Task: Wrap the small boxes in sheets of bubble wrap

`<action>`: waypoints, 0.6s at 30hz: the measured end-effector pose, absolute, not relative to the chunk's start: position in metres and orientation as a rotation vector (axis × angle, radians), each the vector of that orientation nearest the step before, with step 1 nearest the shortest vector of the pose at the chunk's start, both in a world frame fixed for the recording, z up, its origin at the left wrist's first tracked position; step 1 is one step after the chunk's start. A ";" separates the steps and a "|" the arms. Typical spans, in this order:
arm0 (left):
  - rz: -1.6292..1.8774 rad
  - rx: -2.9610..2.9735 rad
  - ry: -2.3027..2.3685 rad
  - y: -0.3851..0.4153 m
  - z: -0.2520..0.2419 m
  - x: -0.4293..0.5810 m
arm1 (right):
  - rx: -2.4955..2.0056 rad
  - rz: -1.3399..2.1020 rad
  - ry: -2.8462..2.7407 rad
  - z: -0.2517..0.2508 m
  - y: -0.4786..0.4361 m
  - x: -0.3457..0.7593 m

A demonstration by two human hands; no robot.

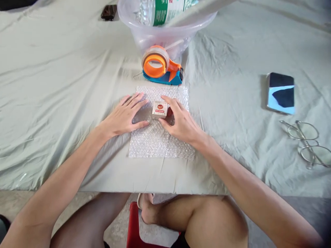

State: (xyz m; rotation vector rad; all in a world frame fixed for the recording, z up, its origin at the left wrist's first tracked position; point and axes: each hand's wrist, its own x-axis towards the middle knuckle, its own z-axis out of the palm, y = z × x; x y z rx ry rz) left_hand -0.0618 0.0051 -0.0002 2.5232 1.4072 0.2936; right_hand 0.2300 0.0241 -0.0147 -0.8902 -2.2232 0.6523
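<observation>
A sheet of clear bubble wrap [157, 144] lies flat on the cloth-covered table [64, 103] in front of me. On its upper middle sits a small white box [159, 109] with a red label. My right hand [179, 120] curls round the box's right side, fingers and thumb touching it. My left hand [124, 115] lies flat and spread on the left part of the bubble wrap, just beside the box, holding nothing.
An orange and blue tape dispenser [161, 67] stands just beyond the wrap. Behind it is a clear plastic tub [144, 32] holding a water bottle [162, 10]. A phone [281, 93] and glasses [306, 143] lie at right; a dark object [109, 12] lies far left.
</observation>
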 end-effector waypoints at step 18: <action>0.588 2.421 1.489 0.001 0.005 -0.061 | -0.866 0.434 -1.868 -0.003 0.033 0.246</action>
